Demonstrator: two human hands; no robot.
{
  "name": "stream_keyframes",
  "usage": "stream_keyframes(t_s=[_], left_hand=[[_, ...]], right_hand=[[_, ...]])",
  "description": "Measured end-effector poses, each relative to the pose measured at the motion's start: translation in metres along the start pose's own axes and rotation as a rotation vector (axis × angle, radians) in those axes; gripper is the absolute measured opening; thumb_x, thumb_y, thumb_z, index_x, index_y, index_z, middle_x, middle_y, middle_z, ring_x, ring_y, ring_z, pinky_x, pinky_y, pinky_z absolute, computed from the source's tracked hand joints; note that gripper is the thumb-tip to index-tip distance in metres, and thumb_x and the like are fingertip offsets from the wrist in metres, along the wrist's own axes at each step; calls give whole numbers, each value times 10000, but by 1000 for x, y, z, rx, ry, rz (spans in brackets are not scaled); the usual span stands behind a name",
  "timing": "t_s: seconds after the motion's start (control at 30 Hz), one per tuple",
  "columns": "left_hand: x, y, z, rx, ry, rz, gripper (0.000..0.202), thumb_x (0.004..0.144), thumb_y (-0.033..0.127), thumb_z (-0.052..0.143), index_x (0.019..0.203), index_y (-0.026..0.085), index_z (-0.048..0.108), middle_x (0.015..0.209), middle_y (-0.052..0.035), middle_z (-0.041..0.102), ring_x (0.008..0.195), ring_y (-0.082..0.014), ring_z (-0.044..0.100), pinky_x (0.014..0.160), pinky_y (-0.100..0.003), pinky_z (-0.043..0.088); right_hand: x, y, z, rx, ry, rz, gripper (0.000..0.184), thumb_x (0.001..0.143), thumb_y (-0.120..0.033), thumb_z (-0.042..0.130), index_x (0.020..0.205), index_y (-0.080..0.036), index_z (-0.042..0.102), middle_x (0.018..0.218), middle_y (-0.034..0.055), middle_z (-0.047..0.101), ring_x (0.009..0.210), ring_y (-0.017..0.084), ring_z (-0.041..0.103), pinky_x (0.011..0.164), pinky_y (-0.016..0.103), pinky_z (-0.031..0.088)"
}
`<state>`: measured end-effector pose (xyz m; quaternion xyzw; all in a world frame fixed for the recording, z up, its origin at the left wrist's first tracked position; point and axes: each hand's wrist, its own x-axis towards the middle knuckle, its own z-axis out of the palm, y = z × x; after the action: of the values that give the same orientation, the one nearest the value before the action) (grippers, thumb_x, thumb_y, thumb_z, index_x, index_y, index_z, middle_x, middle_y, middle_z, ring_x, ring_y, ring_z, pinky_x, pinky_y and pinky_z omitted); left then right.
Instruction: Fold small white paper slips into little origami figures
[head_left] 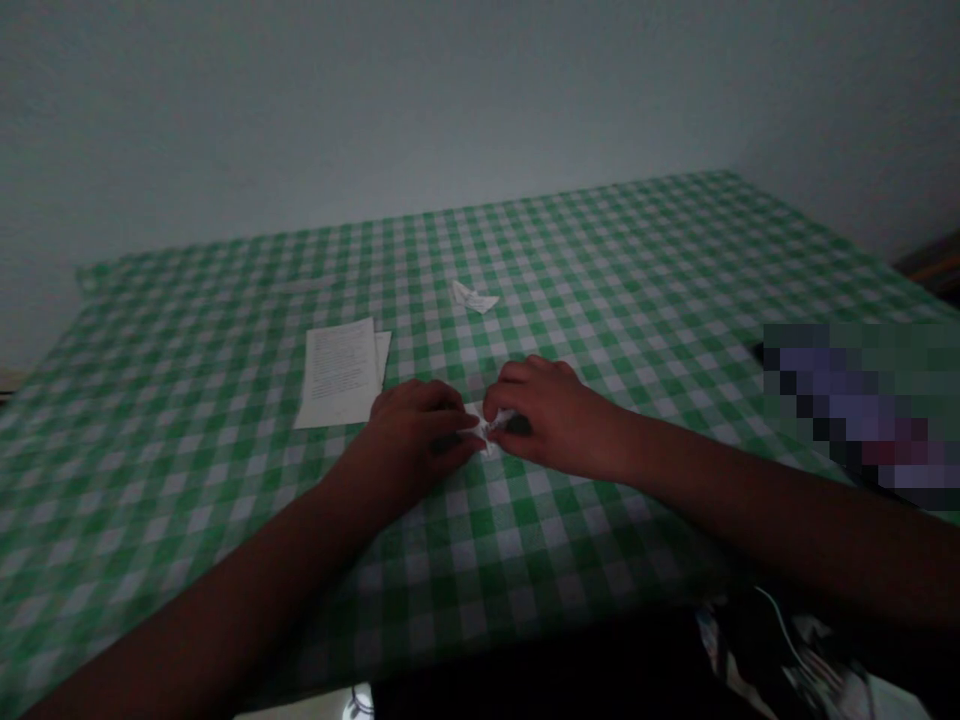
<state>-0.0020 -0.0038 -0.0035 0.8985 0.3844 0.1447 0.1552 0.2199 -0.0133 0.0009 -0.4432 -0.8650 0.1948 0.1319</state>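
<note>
Forearms (225,590) are stretched forward, small folded paper (487,430) pinched between left hand (412,435) and right hand (551,420); tearing is risked if pulled apart.

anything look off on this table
A small folded white paper scrap lies alone on the green-and-white gingham tablecloth, apart from the white paper pinched between left hand and right hand. The printed white sheets nearby sit askew, the lower one poking out at right. A pixelated patch hides the cloth's right side.
</note>
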Motion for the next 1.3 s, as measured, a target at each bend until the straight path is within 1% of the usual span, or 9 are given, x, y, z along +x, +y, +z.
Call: stream_keyframes(t_s=[0.17,0.47,0.53,0.63,0.73,0.83,0.93,1.03,1.3], left_hand=[[1,5,-3,11,-29,-21,199,862,303,686,1050,259,733,1042,-48,666,954,-220,602,898,-432,478],[1,14,-5,62,-60,-85,217,842,344,681,1040,263,720,1056,-43,653,995,-246,580,912,-444,448],[0,14,-5,54,-62,-81,249,824,380,699,1043,261,712,1066,-44,648,1003,-251,576,915,-446,447],[-1,13,-5,39,-59,-68,352,778,435,738,1081,261,690,1109,-50,629,1034,-261,566,928,-451,444],[-3,12,-6,39,-79,-58,415,753,455,756,1112,263,676,1130,-55,617,1044,-267,558,928,-456,443],[-3,11,-7,22,-83,-44,366,784,441,723,1098,258,677,1122,-54,617,1039,-260,559,938,-461,437],[-3,11,-7,4,-59,-37,248,844,357,652,1067,250,680,1118,-56,618,1038,-243,565,958,-461,430],[-2,12,-6,14,-56,-55,219,842,311,647,1047,245,686,1110,-53,621,1036,-242,567,954,-459,434],[0,19,-5,50,-57,-105,260,802,390,715,1012,239,690,1063,-48,627,1012,-257,562,907,-453,451]], right_hand=[[-1,-1,-1,14,-8,5,172,903,-319,614,1056,-270,674,1038,51,602,1058,258,496,850,390,334],[0,0,0,6,-7,-3,193,880,-313,635,1066,-271,669,1054,48,599,1058,259,498,839,390,334],[0,-1,-1,1,-16,2,185,885,-315,627,1057,-268,674,1037,49,601,1048,258,502,829,386,332],[0,-1,-1,-11,-13,-1,190,890,-327,617,1060,-266,675,1044,51,602,1051,264,500,816,387,326],[0,-2,-1,-18,-11,-5,199,889,-324,616,1070,-264,672,1062,53,603,1063,267,496,818,388,323],[0,-2,-1,-21,-16,-3,203,893,-327,613,1075,-259,670,1058,57,604,1056,265,496,822,388,324],[0,-2,-1,-23,-12,0,200,894,-342,612,1066,-257,670,1054,58,603,1054,267,494,822,390,325],[0,-2,-1,-29,-15,2,192,897,-339,607,1059,-258,671,1063,62,603,1059,270,490,823,392,326],[0,-3,0,-34,-6,-1,199,893,-338,617,1066,-257,671,1053,59,605,1060,271,494,820,394,331]])
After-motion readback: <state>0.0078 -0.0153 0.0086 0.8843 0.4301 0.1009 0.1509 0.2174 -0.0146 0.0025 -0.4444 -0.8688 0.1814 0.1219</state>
